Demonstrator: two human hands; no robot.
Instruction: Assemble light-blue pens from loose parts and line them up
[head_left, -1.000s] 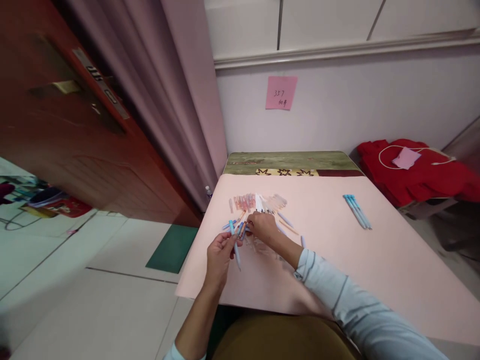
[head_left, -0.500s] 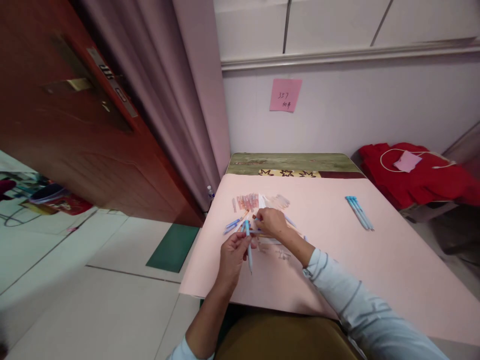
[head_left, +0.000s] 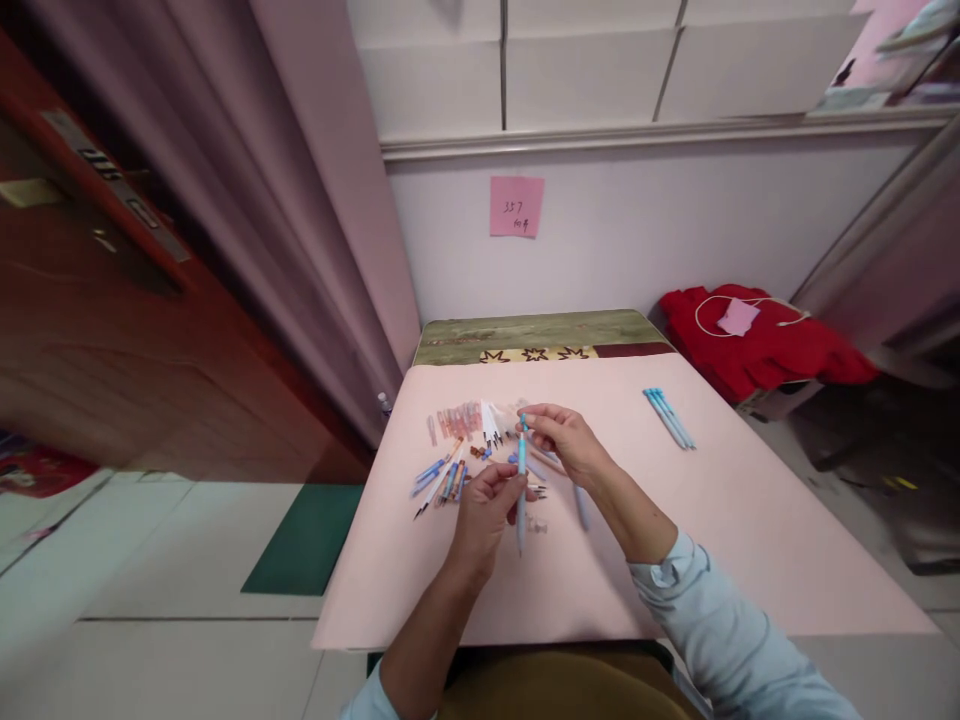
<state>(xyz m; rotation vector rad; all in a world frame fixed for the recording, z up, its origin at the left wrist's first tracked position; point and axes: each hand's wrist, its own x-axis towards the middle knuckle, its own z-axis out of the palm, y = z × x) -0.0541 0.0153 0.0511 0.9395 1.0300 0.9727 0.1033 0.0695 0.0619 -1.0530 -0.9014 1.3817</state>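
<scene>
My left hand [head_left: 484,512] pinches a light-blue pen [head_left: 522,515] by its barrel, with the tip pointing down. Just above the pen's upper end, my right hand [head_left: 574,447] holds a small blue piece [head_left: 523,421] between thumb and fingertips. A slim gap seems to part the piece from the barrel. Around both hands lie loose pen parts: white refills [head_left: 491,424] with dark tips, blue barrel pieces [head_left: 429,474], small brown pieces [head_left: 478,453] and pinkish clear tubes [head_left: 459,418]. Some parts are hidden behind the hands.
Several light-blue pens [head_left: 669,418] lie side by side at the right of the pink-covered table [head_left: 720,560]. Beyond the table's right edge is a red cloth [head_left: 765,350] with a white cable on it. A pink note [head_left: 517,207] hangs on the wall.
My right hand has risen from the loose parts to the pen's top, now holding the small blue piece. The left hand still holds the pen. The view has swung to the right.
</scene>
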